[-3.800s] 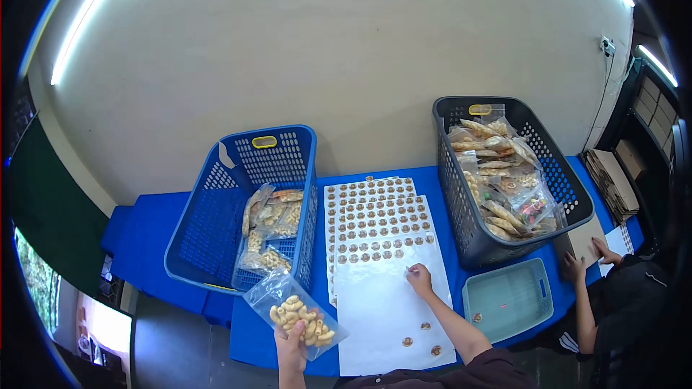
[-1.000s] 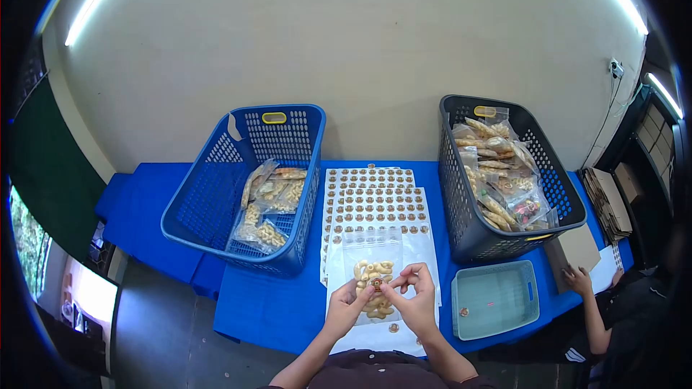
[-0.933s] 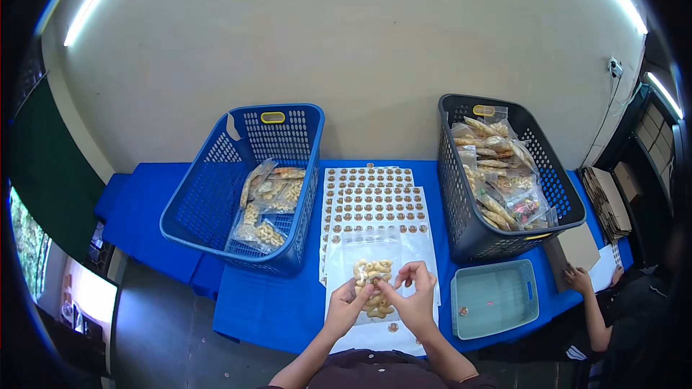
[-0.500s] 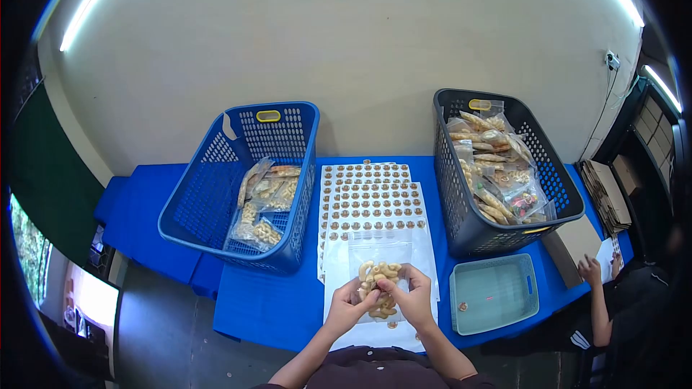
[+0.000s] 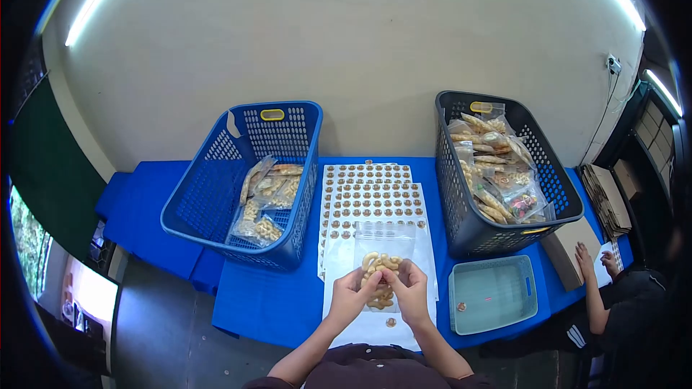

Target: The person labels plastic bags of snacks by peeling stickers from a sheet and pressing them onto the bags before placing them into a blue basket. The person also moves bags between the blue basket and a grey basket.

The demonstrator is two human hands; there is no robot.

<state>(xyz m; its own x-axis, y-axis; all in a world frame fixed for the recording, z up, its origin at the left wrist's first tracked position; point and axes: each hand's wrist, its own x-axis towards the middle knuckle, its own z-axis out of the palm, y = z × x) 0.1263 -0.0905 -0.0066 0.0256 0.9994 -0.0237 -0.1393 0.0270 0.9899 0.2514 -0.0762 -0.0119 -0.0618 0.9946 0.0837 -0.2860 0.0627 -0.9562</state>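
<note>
A clear zip bag of pale curved snacks (image 5: 380, 262) is held over the near end of the white sheets, its see-through top pointing away from me. My left hand (image 5: 351, 297) grips its left side and my right hand (image 5: 411, 294) its right side. Both thumbs meet on the front of the bag, their tips touching at the middle. Whether something small lies beneath the thumbs is hidden. Under and beyond the bag are sheets of round brown stickers (image 5: 372, 202). One loose sticker (image 5: 391, 323) sits on the white paper below my hands.
A blue basket (image 5: 189, 236) with several snack bags stands at left. At right, a dark basket (image 5: 461, 239) is heaped with bags. A pale green tray (image 5: 534, 299) holds a loose sticker. Beyond it, another person's hand (image 5: 584, 262) rests by cardboard (image 5: 559, 256).
My thumbs have come together on the bag, which has shifted slightly right and away from me. The other person's hand has moved down onto the cardboard, and their second hand now shows.
</note>
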